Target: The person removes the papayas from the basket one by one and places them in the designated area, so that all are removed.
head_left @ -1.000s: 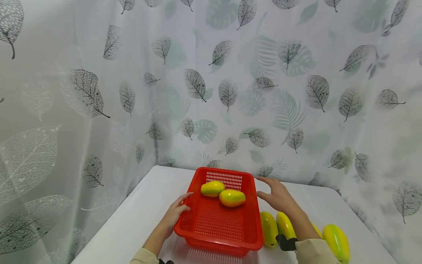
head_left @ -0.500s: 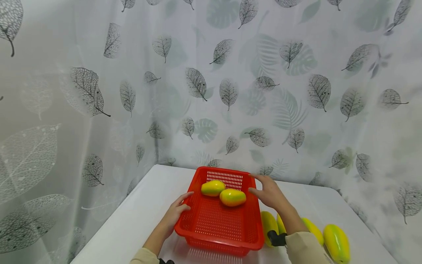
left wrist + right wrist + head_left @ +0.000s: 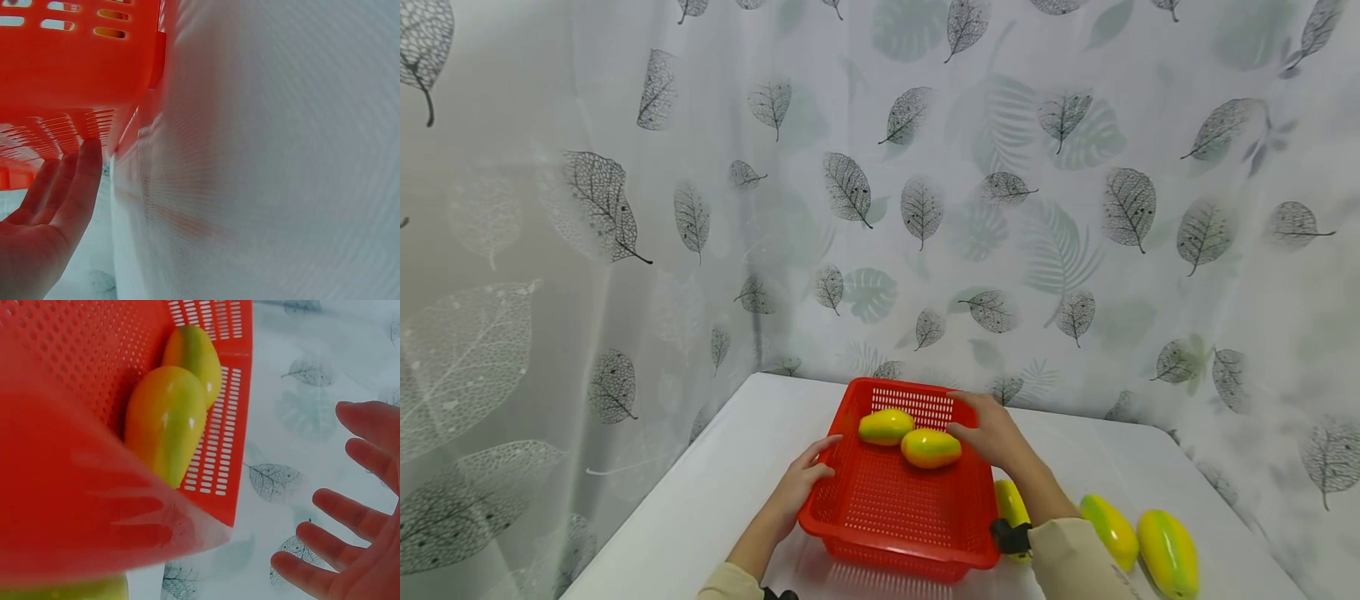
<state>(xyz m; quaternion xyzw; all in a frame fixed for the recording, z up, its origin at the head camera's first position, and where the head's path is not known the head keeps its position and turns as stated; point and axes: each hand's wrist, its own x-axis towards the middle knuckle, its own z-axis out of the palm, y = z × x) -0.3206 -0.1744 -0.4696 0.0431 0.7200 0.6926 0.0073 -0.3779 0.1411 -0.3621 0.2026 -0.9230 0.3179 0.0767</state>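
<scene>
A red plastic basket (image 3: 895, 504) with slotted walls sits on the white table. Two glossy yellow-green, mango-like fruits lie inside it toward the back, one farther left (image 3: 886, 427) and one nearer the middle (image 3: 931, 448). At the basket's left side is my left hand (image 3: 793, 492); the left wrist view shows its fingers (image 3: 80, 187) extended against the outer wall. My right hand (image 3: 992, 432) hovers by the right rim near the back corner, fingers spread and holding nothing. In the right wrist view, a gap separates that hand (image 3: 356, 537) from the basket.
More such fruits lie on the table right of the basket: one partly hidden behind my right wrist (image 3: 1011, 502), and two farther right (image 3: 1108, 532) (image 3: 1168, 552). A leaf-patterned curtain (image 3: 917, 208) hangs behind and left of the white table (image 3: 715, 483).
My right hand has moved left, from outside the basket's right rim to over it, uncovering a fruit on the right. The left hand, basket and fruits stay put.
</scene>
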